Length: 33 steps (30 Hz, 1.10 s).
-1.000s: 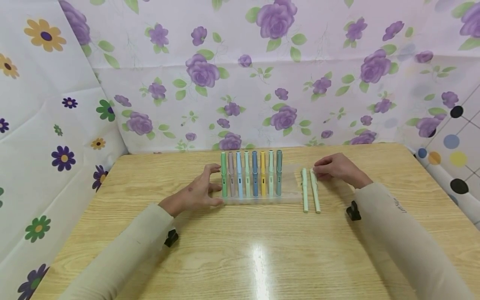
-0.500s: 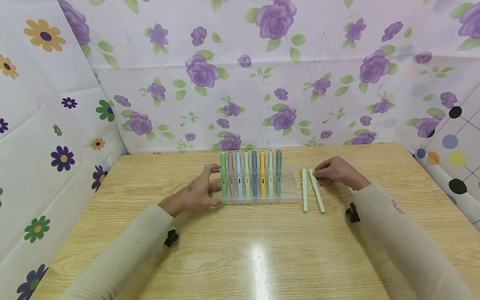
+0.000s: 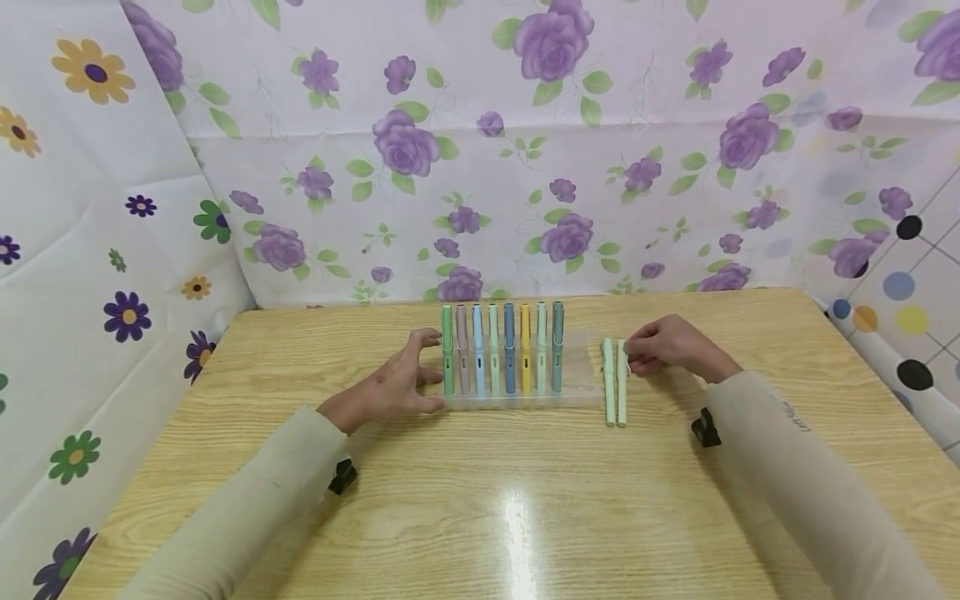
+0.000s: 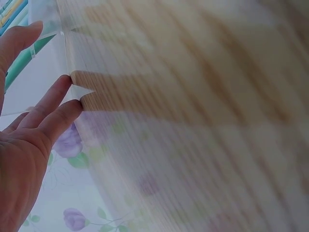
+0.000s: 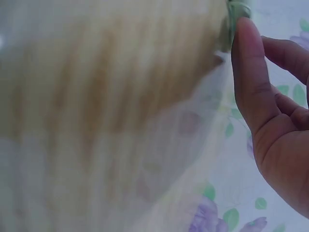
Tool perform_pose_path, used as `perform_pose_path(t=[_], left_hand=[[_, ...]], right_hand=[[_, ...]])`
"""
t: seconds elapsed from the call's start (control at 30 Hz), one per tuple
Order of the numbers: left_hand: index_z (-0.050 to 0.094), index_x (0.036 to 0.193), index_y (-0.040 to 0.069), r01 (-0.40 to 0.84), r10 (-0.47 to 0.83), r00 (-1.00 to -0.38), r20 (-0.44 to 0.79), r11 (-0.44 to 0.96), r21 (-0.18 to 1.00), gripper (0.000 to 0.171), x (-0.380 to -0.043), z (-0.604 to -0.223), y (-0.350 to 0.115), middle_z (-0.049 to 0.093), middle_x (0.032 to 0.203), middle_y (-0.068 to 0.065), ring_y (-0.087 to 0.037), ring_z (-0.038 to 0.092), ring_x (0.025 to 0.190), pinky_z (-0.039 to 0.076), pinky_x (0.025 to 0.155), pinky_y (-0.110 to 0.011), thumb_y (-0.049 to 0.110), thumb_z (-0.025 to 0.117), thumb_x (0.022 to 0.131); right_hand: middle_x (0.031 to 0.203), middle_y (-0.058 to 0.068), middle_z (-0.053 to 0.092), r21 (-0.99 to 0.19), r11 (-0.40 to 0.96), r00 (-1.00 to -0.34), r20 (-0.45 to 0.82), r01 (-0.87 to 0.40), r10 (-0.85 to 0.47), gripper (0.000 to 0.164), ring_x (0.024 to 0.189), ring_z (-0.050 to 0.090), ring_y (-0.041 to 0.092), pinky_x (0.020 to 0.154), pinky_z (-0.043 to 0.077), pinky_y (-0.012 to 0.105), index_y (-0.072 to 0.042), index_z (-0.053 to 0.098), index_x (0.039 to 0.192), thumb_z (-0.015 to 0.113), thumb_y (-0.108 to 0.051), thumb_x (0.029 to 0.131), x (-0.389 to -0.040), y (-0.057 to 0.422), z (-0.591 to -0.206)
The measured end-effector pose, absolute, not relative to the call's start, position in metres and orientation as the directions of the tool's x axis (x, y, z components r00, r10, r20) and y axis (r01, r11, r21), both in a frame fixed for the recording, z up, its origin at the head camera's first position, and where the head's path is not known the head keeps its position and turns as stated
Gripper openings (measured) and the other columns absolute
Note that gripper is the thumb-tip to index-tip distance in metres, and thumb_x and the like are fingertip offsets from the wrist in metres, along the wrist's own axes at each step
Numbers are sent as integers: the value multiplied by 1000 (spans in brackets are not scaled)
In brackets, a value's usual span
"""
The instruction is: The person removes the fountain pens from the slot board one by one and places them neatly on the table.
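In the head view, a clear pen rack holds a row of several capped pens, from a green pen at the left to a dark teal pen. My left hand grips the rack's left end, thumb at the front corner; in the left wrist view two fingers reach down to the tabletop. Beside the rack's right end lie two pale green pens, nearly parallel. My right hand pinches the clip end of the outer pale green pen. The inner pale green pen lies untouched.
The pens stand on a glossy wood-grain table. A flower-print cloth hangs behind it, with another patterned sheet at the left. A black clip sits under the right sleeve, and another under the left.
The outer pale green pen's lower end swung right, then back left, and now lies close alongside the inner one. My left hand and the rack have stayed put.
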State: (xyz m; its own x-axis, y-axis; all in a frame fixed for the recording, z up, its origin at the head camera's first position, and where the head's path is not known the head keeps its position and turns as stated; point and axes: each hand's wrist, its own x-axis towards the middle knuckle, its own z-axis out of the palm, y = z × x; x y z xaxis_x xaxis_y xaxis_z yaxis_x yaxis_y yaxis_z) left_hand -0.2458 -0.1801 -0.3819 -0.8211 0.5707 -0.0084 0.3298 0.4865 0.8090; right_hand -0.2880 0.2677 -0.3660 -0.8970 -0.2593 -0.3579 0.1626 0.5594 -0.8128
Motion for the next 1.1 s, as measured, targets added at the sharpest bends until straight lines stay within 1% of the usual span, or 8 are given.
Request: perform_pose_path(t=[0.23, 0.43, 0.53, 0.67, 0.9, 1.0, 1.1], left_hand=[[12, 149, 12, 331, 573, -819, -4, 478, 814, 94, -246, -384, -177, 19, 157, -21, -38, 59, 122, 49, 98, -50, 4, 80, 85], [12, 149, 12, 323, 563, -826, -15, 495, 806, 94, -245, -383, -177, 19, 158, -21, -38, 59, 122, 48, 99, -51, 3, 80, 84], [12, 149, 12, 314, 557, -830, -22, 500, 807, 95, -245, -382, -177, 19, 158, -21, -38, 58, 122, 47, 100, -51, 3, 80, 84], [12, 149, 11, 307, 554, -832, -24, 496, 813, 95, -245, -381, -177, 19, 158, -21, -38, 58, 123, 48, 99, -51, 3, 80, 84], [10, 151, 9, 306, 561, -827, -24, 486, 819, 96, -245, -381, -178, 16, 159, -21, -40, 56, 124, 52, 95, -46, 4, 80, 85], [9, 151, 8, 309, 566, -824, -18, 475, 824, 98, -245, -381, -178, 15, 159, -22, -41, 55, 125, 51, 96, -47, 4, 81, 84], [9, 151, 8, 308, 568, -823, -15, 468, 828, 99, -244, -381, -179, 14, 160, -23, -41, 55, 126, 49, 99, -49, 6, 81, 84]], right_hand=[[108, 21, 70, -796, 597, -923, -300, 104, -240, 44, 91, 71, 23, 82, 58, 37, 15, 56, 128, 58, -21, 103, -287, 271, -353], [111, 24, 66, -817, 572, -935, -253, 69, -249, 47, 96, 71, 28, 87, 57, 42, 14, 55, 130, 58, -25, 103, -287, 264, -344], [116, 26, 64, -833, 551, -941, -220, 45, -257, 47, 102, 69, 32, 89, 56, 43, 12, 55, 131, 59, -26, 103, -286, 259, -338], [118, 26, 64, -848, 530, -946, -179, 9, -271, 48, 106, 67, 36, 91, 54, 46, 11, 56, 131, 59, -28, 103, -284, 251, -330], [114, 23, 67, -863, 505, -952, -142, -14, -269, 45, 102, 69, 34, 89, 56, 44, 9, 58, 129, 61, -27, 102, -282, 238, -318], [113, 23, 68, -869, 494, -952, -126, -30, -278, 46, 99, 70, 31, 87, 57, 41, 9, 58, 130, 62, -27, 102, -281, 234, -315], [113, 23, 68, -872, 487, -952, -109, -47, -287, 46, 99, 70, 32, 86, 57, 38, 9, 57, 130, 63, -27, 101, -280, 229, -311]])
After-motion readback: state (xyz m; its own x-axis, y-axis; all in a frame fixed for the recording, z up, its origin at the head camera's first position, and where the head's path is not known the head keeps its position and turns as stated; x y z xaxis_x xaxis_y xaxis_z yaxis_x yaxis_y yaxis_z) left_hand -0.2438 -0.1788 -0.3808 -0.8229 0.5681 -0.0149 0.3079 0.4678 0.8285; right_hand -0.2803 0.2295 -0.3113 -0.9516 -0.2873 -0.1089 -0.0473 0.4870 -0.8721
